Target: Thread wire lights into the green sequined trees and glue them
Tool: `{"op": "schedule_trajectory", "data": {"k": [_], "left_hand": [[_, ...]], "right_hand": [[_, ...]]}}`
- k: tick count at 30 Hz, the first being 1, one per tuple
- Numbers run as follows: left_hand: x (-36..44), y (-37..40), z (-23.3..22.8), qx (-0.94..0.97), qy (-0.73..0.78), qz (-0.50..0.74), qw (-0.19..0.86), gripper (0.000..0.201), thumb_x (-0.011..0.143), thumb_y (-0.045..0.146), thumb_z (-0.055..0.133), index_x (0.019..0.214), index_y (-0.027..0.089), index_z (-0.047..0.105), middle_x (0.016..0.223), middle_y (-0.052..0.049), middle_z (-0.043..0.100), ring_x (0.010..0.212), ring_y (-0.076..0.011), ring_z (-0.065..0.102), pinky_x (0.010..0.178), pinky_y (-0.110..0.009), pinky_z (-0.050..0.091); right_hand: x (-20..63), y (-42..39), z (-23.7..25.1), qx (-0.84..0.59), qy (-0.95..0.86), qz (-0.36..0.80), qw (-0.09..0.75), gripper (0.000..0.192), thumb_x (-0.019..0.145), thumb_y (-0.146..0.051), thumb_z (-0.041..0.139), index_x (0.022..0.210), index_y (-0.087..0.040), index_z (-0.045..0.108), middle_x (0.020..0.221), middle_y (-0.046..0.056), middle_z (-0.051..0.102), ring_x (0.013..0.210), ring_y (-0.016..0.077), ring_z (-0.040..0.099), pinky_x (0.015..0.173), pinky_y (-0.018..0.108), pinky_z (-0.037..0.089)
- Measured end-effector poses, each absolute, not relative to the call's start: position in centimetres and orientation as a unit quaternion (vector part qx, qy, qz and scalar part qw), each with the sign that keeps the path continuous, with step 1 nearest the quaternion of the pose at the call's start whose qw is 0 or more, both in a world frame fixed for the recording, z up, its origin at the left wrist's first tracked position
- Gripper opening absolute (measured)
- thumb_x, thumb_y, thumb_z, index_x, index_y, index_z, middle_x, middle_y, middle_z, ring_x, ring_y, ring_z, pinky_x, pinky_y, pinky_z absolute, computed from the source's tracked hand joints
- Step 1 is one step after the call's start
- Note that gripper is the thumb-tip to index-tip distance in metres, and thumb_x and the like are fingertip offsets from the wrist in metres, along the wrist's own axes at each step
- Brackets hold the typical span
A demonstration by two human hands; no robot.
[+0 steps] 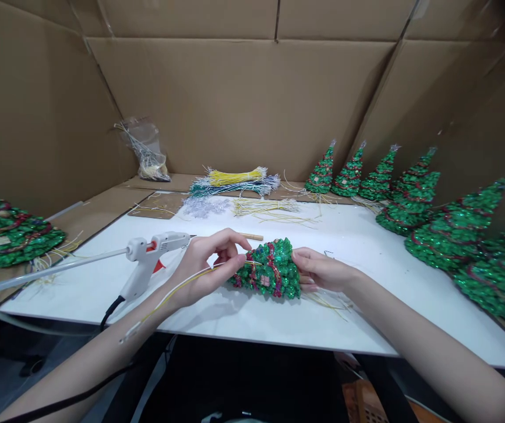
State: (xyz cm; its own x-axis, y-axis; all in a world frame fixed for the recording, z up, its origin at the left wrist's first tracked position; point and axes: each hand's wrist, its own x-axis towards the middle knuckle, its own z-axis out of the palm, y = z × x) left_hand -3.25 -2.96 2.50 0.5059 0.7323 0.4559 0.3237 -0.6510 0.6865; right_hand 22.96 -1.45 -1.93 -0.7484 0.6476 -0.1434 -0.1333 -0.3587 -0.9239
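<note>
A small green glittery Christmas tree (278, 273) with red garlands lies on its side over the white board, its base toward the right. My right hand (318, 269) is closed around the base end, some fingers hidden behind it. Between the thumb and fingers of my left hand (212, 261) is a thin yellow and white wire (190, 281), one end at the tree's side and the other trailing back over my forearm. Whether the wire's tip is inside the tree I cannot tell. More thin wires (329, 302) stick out near the base, beside my right hand.
A white glue gun (146, 258) with a long glue stick stands left of my left hand. Bundles of coloured wires (237, 179) and clear plastic pieces (206, 207) lie at the back. Several finished-looking trees (450, 226) line the right; another tree (9, 232) is at left. Cardboard walls (243, 100) enclose the table.
</note>
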Motion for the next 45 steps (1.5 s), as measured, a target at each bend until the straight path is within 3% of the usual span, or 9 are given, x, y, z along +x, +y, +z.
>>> {"op": "schedule_trajectory", "data": {"k": [17,28,37,45], "left_hand": [[-2.8,-2.3,2.4,0.846,0.273,0.384,0.249,0.011,0.086,0.011,0.056,0.093,0.015,0.063,0.062,0.006,0.053,0.054,-0.0057,0.047,0.055,-0.017,0.040],[-2.8,-1.9,2.5,0.886,0.262,0.340,0.176,0.007,0.088,0.017,0.059,0.088,0.015,0.066,0.071,0.001,0.061,0.058,-0.0070,0.047,0.057,-0.018,0.039],[-1.8,-2.2,2.6,0.884,0.262,0.313,0.228,0.013,0.085,0.008,0.051,0.089,0.015,0.061,0.065,0.003,0.056,0.055,-0.0076,0.044,0.056,-0.019,0.038],[-1.2,-2.1,2.5,0.877,0.276,0.300,0.254,0.009,0.086,0.014,0.053,0.089,0.016,0.061,0.064,0.003,0.058,0.054,-0.0072,0.046,0.055,-0.018,0.039]], "right_hand": [[23.1,-1.4,-2.1,-0.242,-0.512,0.789,0.239,0.044,0.083,-0.054,0.067,0.071,-0.017,0.046,0.048,-0.010,0.036,0.038,0.0034,0.030,0.039,0.018,0.022],[23.1,-1.5,-2.1,-0.259,-0.517,0.780,0.240,0.047,0.079,-0.059,0.068,0.071,-0.017,0.046,0.046,-0.010,0.038,0.038,0.0038,0.031,0.039,0.019,0.022],[23.2,-1.4,-2.2,-0.253,-0.525,0.779,0.232,0.046,0.081,-0.059,0.066,0.073,-0.016,0.049,0.046,-0.010,0.037,0.038,0.0041,0.031,0.040,0.020,0.021],[23.0,-1.6,-1.9,-0.269,-0.523,0.771,0.243,0.049,0.078,-0.060,0.068,0.071,-0.018,0.044,0.046,-0.011,0.037,0.037,0.0036,0.028,0.039,0.019,0.021]]}}
